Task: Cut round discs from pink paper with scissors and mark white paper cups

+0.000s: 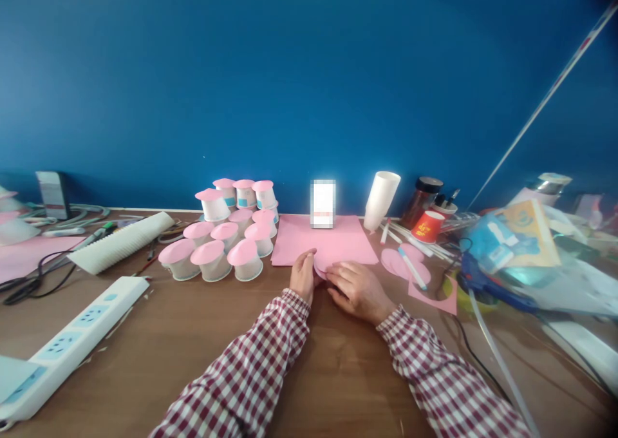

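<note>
Between my two hands is a small piece of pink paper [319,268], curved at its edge, held up just in front of the pink sheet. My left hand [302,277] pinches its left side with thumb and fingers. From the right, my right hand [360,290] has its fingers bent together against the same paper, partly covering it, so its full shape is hidden. Behind lies the large pink paper sheet [323,239], with a phone [322,204] standing at its back edge. To the left stand several white paper cups [248,270] topped with shallow pink paper cones [243,252].
At right lie pink paper discs [396,263], a marker [412,268], a pink offcut [447,303], a red cup [429,225] and a blue glue gun [492,283] with its cord. A tilted stack of white cups [381,199] stands behind. A power strip [72,344] lies left.
</note>
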Demonstrator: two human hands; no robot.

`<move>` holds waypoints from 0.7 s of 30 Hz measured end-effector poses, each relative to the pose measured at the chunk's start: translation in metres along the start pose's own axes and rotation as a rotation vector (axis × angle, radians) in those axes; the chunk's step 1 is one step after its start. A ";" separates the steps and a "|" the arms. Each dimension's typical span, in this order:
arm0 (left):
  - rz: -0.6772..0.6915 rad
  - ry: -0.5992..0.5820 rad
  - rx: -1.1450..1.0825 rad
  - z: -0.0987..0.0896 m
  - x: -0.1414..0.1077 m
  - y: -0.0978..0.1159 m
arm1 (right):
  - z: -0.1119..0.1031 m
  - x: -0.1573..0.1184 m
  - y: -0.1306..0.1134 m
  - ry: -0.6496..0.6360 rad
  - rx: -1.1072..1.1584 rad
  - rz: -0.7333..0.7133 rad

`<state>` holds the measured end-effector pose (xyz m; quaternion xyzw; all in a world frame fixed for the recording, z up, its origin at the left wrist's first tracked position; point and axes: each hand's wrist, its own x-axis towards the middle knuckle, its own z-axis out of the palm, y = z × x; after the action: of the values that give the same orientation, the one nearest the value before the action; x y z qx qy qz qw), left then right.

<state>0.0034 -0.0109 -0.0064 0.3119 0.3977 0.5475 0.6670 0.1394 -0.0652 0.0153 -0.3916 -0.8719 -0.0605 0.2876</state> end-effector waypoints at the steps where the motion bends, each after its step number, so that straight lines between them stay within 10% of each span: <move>1: 0.011 -0.007 0.018 -0.001 0.000 -0.001 | 0.000 0.000 -0.001 0.012 0.019 0.002; 7: 0.034 -0.052 0.111 -0.005 0.007 -0.008 | -0.009 -0.010 0.025 0.196 -0.067 0.297; 13: 0.051 -0.055 0.207 -0.007 0.010 -0.012 | -0.037 -0.040 0.070 -0.063 -0.527 0.880; 21: 0.086 -0.041 0.204 -0.007 0.010 -0.014 | -0.042 -0.049 0.078 -0.233 -0.491 1.009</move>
<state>0.0048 -0.0038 -0.0233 0.4063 0.4239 0.5257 0.6155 0.2402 -0.0574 0.0137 -0.8186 -0.5635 -0.0730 0.0836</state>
